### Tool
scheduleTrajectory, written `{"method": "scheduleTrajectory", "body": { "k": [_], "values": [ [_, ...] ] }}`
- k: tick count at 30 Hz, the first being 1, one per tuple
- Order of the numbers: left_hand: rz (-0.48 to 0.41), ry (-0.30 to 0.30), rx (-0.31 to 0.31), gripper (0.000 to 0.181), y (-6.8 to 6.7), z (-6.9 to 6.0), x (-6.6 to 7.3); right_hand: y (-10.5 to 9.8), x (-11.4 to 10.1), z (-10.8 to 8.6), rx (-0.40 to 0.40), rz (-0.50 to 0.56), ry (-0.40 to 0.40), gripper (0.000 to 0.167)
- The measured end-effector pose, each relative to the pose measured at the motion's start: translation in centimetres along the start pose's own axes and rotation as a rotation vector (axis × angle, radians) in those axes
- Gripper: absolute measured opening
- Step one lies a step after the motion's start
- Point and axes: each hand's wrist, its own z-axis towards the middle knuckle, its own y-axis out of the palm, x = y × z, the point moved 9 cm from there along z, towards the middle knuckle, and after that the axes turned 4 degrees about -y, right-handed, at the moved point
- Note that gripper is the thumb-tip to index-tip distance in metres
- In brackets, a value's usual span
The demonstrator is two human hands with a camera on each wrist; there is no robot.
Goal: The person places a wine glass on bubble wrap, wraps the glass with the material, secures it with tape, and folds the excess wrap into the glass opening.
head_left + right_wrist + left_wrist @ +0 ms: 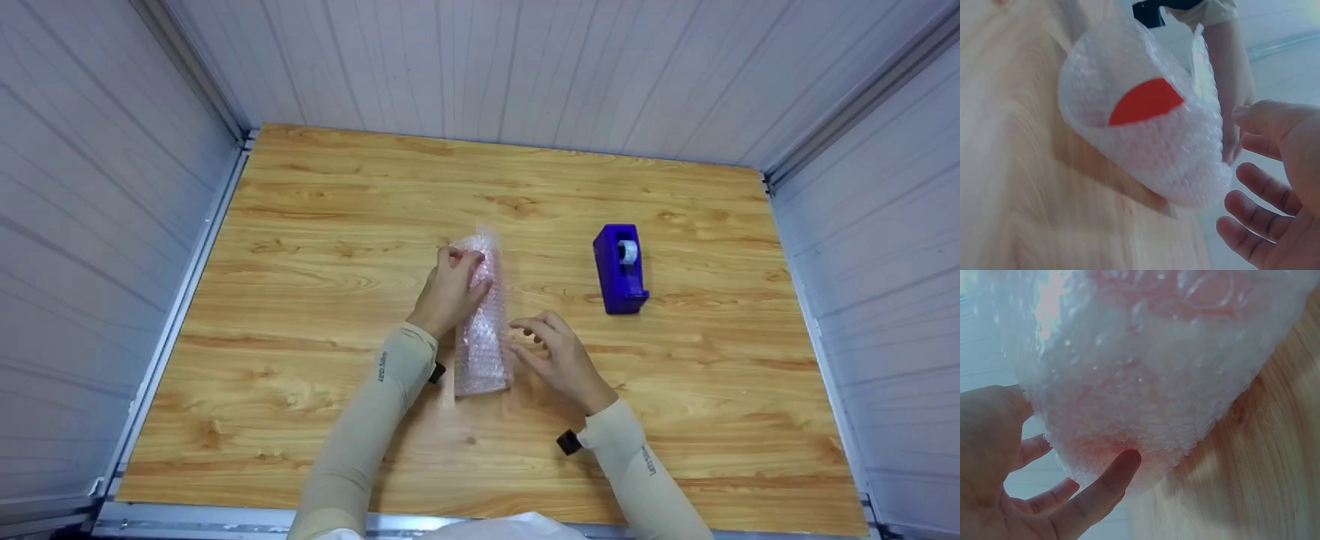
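A roll of bubble wrap (484,345) lies lengthwise on the wooden table, with a pinkish tint along it. Through its end in the right wrist view, a flat red piece with a curved edge (1145,102) shows inside; its kind cannot be told. My left hand (448,289) holds the far part of the roll, fingers bent over it and thumb towards its right side. In the left wrist view, one fingertip (1129,460) lies against the bubble wrap (1145,377). My right hand (559,360) is beside the roll's right edge, fingers loosely bent and apart, holding nothing.
A blue tape dispenser (621,281) with a roll of clear tape (628,253) stands to the right, beyond my right hand. Pale panelled walls (480,67) enclose the wooden table (315,225) at the back and both sides. A metal rail (225,517) runs along the near edge.
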Motion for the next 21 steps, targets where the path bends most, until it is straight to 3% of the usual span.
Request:
{"method": "scheduleTrajectory", "body": {
  "k": [13,21],
  "values": [
    [-0.045,0.039,-0.004,0.04,-0.1,0.1,0.2,-7.3,4.0,-0.8,0.117,-0.08,0.159,0.029],
    [-0.053,0.013,-0.026,0.04,0.1,0.1,-0.1,-11.5,6.7,-2.0,0.236,-0.119,0.255,0.025]
  ]
}}
